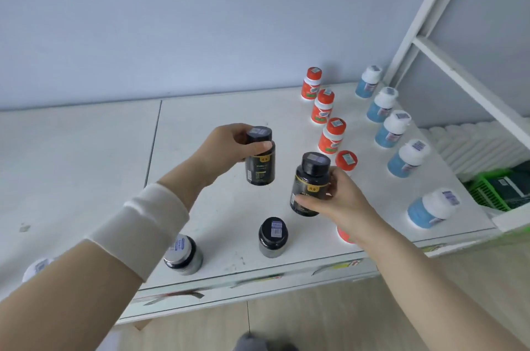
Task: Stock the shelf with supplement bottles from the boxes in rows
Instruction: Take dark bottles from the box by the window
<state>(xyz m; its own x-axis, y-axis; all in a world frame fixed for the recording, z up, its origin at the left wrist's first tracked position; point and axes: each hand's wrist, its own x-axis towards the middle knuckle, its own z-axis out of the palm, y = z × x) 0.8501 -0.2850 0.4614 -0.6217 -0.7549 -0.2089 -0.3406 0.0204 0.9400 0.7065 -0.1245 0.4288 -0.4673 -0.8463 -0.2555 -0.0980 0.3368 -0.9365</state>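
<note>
Two black bottles are off the shelf, one per hand. The left black bottle (260, 161) hangs upright, long axis vertical. The left hand (226, 149) grips it up at the cap & shoulder, thumb across the neck, fingers (238, 135) curled round the far side. The right black bottle (309, 184) sits lower & nearer, cap leaning slightly right. The right hand (344, 201) wraps its body from the right side, thumb on the label front. Key relation: a standing black bottle (272, 236) is on the shelf (223, 236) by the front edge. The bare spot behind it lies below & a bit left of the right black bottle, so the right hand looks nearer to it. The left one hovers further back, prob. for a slot deeper in the same row. All three are round, smooth dark glossy plastic w/ wide caps & a barcode sticker on top; the held two show gold-print labels. The shelf top is matt white, scuffed w/ dark flecks. On the right, the orange row (324, 106) & the blue row (393, 128), the latter w/ white caps, run front-to-back. A silver-lidded jar (183, 254) stands left of the standing black bottle. Beyond are a white frame upright (430, 6) & a green crate (493, 193).
</note>
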